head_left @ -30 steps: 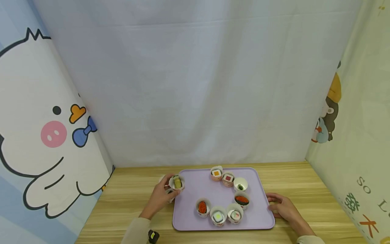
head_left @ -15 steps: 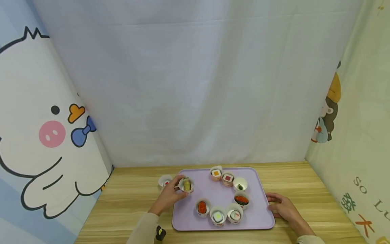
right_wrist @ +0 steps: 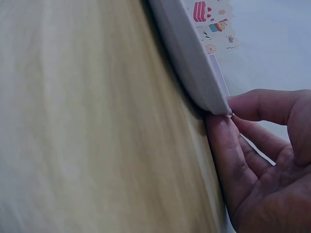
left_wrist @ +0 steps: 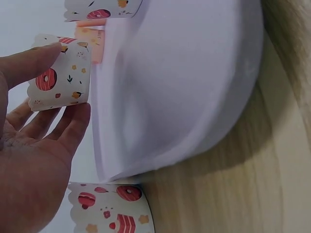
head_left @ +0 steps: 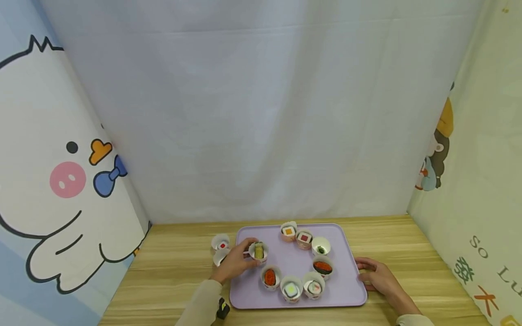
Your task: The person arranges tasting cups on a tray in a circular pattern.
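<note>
My left hand [head_left: 235, 263] grips a paper baking cup [left_wrist: 70, 73] from the side, thumb on one side and fingers on the other. Inside that cup sits a toy-like sushi piece [head_left: 258, 251] with a yellow-green top. The cup is over the left part of a lilac tray [head_left: 299, 306]; whether it touches the tray I cannot tell. At the tray's right edge, my right hand [head_left: 380, 277] pinches the rim between thumb and fingers, as the right wrist view shows. The nearest cup [head_left: 271, 277] to the held one contains a red-roe sushi piece.
Several more sushi cups stand in a curve on the tray, among them an orange-centred one [head_left: 289, 232], a dark red-centred one [head_left: 304, 238] and a red-roe one [head_left: 323, 267]. Left of the tray, two cups [head_left: 220, 240] stand on the wooden table [head_left: 175, 262]. A white curtain [head_left: 261, 113] hangs behind.
My left hand has carried the cup with the yellow-green sushi rightward, from the tray's left edge to over its surface, and slightly lower. The right hand stays at the rim.
</note>
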`<action>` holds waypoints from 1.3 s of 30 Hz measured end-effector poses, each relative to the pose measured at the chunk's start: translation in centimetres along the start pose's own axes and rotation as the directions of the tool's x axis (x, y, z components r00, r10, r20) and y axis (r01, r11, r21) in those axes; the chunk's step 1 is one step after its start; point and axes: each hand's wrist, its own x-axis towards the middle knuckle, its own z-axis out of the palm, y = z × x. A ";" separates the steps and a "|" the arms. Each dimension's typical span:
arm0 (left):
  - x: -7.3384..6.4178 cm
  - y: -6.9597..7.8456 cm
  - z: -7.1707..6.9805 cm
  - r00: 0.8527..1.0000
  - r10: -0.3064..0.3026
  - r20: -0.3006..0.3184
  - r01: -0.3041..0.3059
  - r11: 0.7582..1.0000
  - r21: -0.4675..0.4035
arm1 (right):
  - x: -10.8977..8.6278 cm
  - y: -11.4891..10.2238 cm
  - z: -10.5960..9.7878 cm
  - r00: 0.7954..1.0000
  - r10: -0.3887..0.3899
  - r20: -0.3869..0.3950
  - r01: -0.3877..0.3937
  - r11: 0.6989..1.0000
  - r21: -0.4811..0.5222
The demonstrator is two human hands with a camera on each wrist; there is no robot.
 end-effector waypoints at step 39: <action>-0.1 -0.2 0.8 0.998 -0.036 0.051 0.038 0.998 -0.043 | -0.1 -0.2 0.1 1.000 0.004 -0.016 -0.004 1.000 0.015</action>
